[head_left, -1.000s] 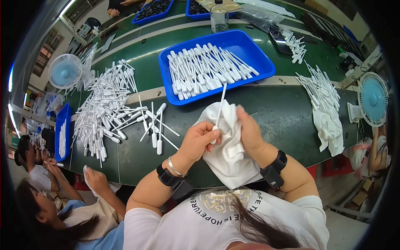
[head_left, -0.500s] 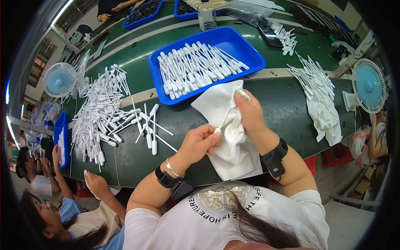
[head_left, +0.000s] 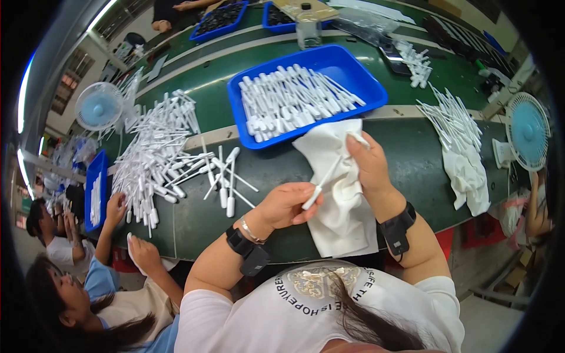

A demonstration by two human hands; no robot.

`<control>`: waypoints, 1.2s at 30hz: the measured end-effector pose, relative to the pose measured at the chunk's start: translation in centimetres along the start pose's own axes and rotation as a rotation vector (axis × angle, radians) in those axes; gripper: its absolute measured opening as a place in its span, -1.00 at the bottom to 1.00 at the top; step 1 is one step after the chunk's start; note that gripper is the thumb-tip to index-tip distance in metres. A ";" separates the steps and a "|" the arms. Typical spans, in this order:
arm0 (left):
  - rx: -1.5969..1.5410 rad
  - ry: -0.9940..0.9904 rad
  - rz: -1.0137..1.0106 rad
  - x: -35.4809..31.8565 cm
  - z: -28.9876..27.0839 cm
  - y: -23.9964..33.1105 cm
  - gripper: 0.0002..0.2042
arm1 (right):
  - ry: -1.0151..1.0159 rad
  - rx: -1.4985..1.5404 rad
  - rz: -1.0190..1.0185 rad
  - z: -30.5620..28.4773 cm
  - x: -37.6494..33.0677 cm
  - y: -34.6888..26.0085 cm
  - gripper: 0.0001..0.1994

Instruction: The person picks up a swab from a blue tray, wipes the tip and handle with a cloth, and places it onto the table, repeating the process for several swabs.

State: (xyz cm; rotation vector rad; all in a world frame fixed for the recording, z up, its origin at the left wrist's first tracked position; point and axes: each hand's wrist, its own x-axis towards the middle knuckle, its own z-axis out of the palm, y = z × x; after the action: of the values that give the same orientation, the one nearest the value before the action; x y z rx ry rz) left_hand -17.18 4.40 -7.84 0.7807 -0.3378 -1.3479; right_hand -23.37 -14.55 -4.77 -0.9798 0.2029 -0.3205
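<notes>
My left hand [head_left: 286, 206] pinches the thick end of a thin white plastic stick [head_left: 322, 183]. My right hand [head_left: 369, 163] grips a white cloth [head_left: 336, 194] and folds it around the stick's upper part. The cloth hangs over the front edge of the green table [head_left: 406, 159]. Just beyond my hands stands a blue tray [head_left: 365, 79] filled with several more white sticks. A few loose sticks [head_left: 226, 179] lie on the table to the left of my left hand.
A large heap of white sticks [head_left: 156, 156] lies at the left, where another person's hands [head_left: 116, 207] work. Another stick pile with a cloth [head_left: 465, 170] lies at right. Small fans stand at left [head_left: 99, 107] and right [head_left: 527, 130]. More blue trays [head_left: 218, 17] sit at the back.
My right hand slid the cloth up along the stick while my left hand kept the lower end. The view shifted slightly, so the tray and table appear more to the right.
</notes>
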 end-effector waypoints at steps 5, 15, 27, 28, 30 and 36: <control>0.089 -0.015 -0.032 -0.3 -0.4 0.5 -0.75 | -0.067 0.040 0.039 -0.9 0.5 -0.1 -0.77; 0.025 -0.077 0.001 -0.5 0.7 0.6 -0.80 | -0.209 0.111 0.308 -0.7 -1.7 1.4 -0.77; 0.412 0.529 0.512 1.0 1.5 -1.8 -0.81 | -0.109 -0.246 0.082 3.0 -3.1 5.0 -0.79; 0.411 0.530 0.511 0.9 1.5 -1.7 -0.81 | -0.108 -0.247 0.083 2.8 -2.9 5.0 -0.79; 0.863 0.493 0.608 0.2 1.2 -1.1 -0.81 | -0.102 -0.282 0.083 1.8 -2.3 4.6 -0.79; 0.670 0.607 0.772 -1.1 2.0 1.1 -0.84 | -0.390 -0.698 0.168 1.9 -2.8 3.6 -0.83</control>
State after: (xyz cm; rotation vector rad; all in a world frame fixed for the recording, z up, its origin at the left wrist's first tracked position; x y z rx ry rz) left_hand -17.88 4.87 -5.42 1.3833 -0.5367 -0.2179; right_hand -24.79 -10.19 -6.64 -1.6791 0.0335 0.1164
